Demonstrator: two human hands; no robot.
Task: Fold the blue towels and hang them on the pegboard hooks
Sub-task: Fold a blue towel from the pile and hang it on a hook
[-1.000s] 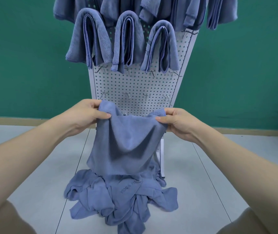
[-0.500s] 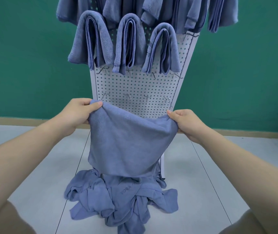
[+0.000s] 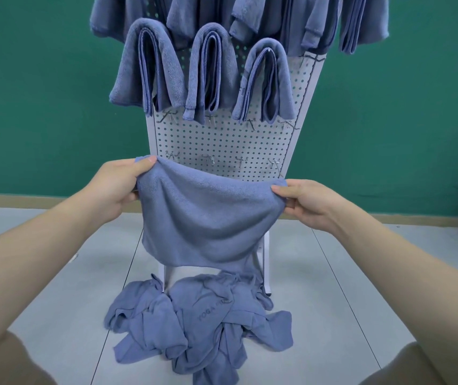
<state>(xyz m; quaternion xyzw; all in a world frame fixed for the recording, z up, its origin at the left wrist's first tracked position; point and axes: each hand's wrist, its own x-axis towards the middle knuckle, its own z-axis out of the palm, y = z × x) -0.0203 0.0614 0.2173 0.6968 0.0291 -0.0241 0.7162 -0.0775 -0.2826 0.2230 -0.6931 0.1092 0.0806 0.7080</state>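
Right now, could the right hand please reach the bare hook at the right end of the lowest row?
Probably yes: the right hand sits just below that hook with nothing between them, but it is pinching the towel, so the towel would come along.

A dark green wall [image 3: 41, 107] fills the background to both sides, meeting the floor along a tan baseboard [image 3: 14, 200]. The floor [image 3: 55, 273] is pale grey, crossed by thin dark seam lines that run toward the wall. At the bottom corners, patches of brown trouser cloth [image 3: 19, 365] show
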